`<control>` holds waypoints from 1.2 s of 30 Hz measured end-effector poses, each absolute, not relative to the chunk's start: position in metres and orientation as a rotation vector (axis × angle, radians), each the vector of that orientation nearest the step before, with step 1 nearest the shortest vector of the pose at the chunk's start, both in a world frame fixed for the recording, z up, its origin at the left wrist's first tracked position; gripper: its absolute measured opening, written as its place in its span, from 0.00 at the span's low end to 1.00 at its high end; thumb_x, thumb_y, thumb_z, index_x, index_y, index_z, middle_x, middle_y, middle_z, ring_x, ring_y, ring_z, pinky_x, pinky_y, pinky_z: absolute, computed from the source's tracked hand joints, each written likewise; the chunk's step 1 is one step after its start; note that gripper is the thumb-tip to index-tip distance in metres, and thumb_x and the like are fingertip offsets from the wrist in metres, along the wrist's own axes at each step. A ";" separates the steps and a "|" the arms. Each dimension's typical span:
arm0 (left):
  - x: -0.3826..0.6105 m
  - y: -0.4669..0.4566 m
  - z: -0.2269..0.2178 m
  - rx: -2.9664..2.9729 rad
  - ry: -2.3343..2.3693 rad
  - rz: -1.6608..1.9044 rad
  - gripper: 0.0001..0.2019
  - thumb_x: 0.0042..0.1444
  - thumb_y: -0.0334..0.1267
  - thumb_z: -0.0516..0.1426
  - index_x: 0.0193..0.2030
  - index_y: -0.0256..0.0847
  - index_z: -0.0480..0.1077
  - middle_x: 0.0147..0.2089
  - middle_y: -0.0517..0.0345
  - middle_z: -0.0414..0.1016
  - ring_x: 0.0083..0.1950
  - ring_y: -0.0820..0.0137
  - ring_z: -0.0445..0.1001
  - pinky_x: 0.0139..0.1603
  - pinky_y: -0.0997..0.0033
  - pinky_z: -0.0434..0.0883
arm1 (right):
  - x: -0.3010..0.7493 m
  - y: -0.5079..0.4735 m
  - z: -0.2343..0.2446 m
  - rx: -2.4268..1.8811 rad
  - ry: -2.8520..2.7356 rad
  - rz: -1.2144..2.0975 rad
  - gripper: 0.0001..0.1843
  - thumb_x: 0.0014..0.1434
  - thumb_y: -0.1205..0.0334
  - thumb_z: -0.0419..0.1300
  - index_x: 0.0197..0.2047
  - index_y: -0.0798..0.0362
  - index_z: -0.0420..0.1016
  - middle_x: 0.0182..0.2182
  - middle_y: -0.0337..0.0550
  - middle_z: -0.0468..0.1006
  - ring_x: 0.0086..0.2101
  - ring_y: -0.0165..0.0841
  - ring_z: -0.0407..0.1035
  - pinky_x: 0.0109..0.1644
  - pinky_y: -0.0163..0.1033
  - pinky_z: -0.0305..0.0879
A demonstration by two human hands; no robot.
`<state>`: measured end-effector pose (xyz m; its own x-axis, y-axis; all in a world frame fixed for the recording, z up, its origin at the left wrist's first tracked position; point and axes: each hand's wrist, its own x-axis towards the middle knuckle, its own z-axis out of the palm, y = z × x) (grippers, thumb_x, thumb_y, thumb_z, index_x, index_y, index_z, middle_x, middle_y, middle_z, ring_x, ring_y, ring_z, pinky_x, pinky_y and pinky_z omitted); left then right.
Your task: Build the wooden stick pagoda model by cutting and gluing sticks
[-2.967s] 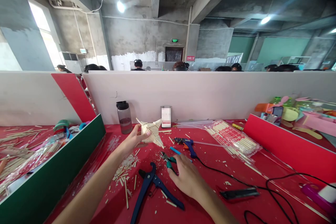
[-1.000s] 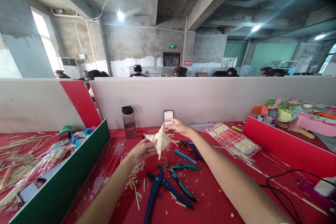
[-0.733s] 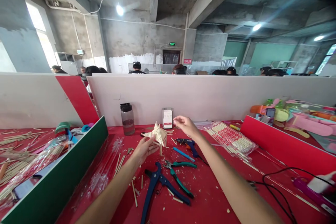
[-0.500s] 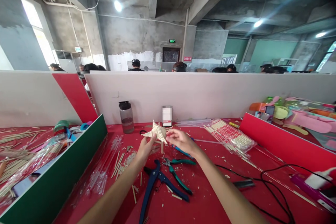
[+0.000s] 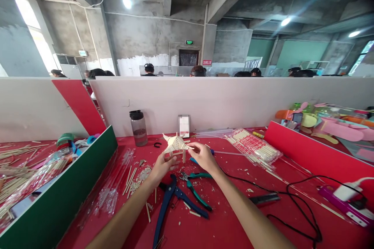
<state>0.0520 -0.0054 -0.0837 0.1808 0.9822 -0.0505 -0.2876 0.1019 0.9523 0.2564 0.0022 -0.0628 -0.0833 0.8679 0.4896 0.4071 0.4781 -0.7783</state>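
A small pavilion model [image 5: 176, 144] built of pale wooden sticks stands upright in front of me, its roof corners curving up to points and its legs showing below. At the near left corner, my left hand [image 5: 164, 167] grips it with thumb and fingers. My right hand [image 5: 203, 156] pinches the tip of the right roof corner between thumb and forefinger. Closer to me lie green-handled pliers [image 5: 194, 184] and a large blue cutter [image 5: 172, 198], both with spread handles. Another blue-handled tool [image 5: 193, 160] is partly hidden behind my right hand.
A water bottle [image 5: 138, 128] and a phone [image 5: 184, 126] stand by the white partition [image 5: 233, 101]. Bagged sticks [image 5: 254, 146] lie at right, near a black cable [image 5: 289, 190] and purple power strip [image 5: 347, 206]. Green [image 5: 67, 190] and red dividers [image 5: 315, 155] flank the red tabletop, strewn with offcuts.
The model has turned from a tilted pose to upright, so its legs show. My right hand, apart from it or barely near before, now holds its right corner. The view has shifted slightly.
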 end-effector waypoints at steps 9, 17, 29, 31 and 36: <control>0.048 -0.002 -0.082 1.110 0.919 1.104 0.24 0.48 0.41 0.71 0.50 0.38 0.72 0.46 0.47 0.83 0.44 0.59 0.83 0.49 0.59 0.78 | 0.252 0.003 -0.059 -1.065 -1.687 0.566 0.10 0.60 0.60 0.63 0.43 0.51 0.82 0.42 0.47 0.85 0.43 0.42 0.78 0.49 0.45 0.72; 0.024 -0.001 -0.064 1.319 0.989 0.953 0.31 0.46 0.47 0.71 0.54 0.37 0.70 0.39 0.47 0.83 0.38 0.59 0.83 0.44 0.59 0.78 | 0.260 0.012 -0.071 -1.062 -1.701 0.665 0.19 0.56 0.62 0.64 0.52 0.52 0.78 0.46 0.48 0.84 0.44 0.41 0.78 0.48 0.44 0.74; -0.078 -0.021 -0.027 1.848 1.513 0.889 0.16 0.49 0.47 0.64 0.42 0.40 0.75 0.36 0.54 0.81 0.39 0.60 0.78 0.40 0.67 0.71 | 0.288 -0.033 -0.077 -1.218 -1.872 0.667 0.18 0.63 0.53 0.57 0.25 0.51 0.74 0.21 0.41 0.78 0.24 0.35 0.71 0.30 0.37 0.63; -0.083 -0.030 -0.035 1.895 1.659 0.834 0.12 0.50 0.43 0.63 0.39 0.41 0.76 0.37 0.52 0.81 0.40 0.58 0.78 0.41 0.66 0.70 | 0.287 -0.039 -0.080 -1.238 -1.919 0.660 0.20 0.64 0.53 0.55 0.23 0.51 0.73 0.19 0.40 0.76 0.21 0.34 0.69 0.29 0.36 0.59; -0.063 -0.035 -0.056 1.975 1.897 0.710 0.07 0.53 0.38 0.61 0.39 0.43 0.77 0.40 0.48 0.83 0.43 0.55 0.79 0.42 0.66 0.67 | 0.279 -0.050 -0.082 -1.279 -1.971 0.579 0.23 0.64 0.49 0.57 0.21 0.50 0.71 0.17 0.40 0.73 0.20 0.33 0.65 0.28 0.36 0.50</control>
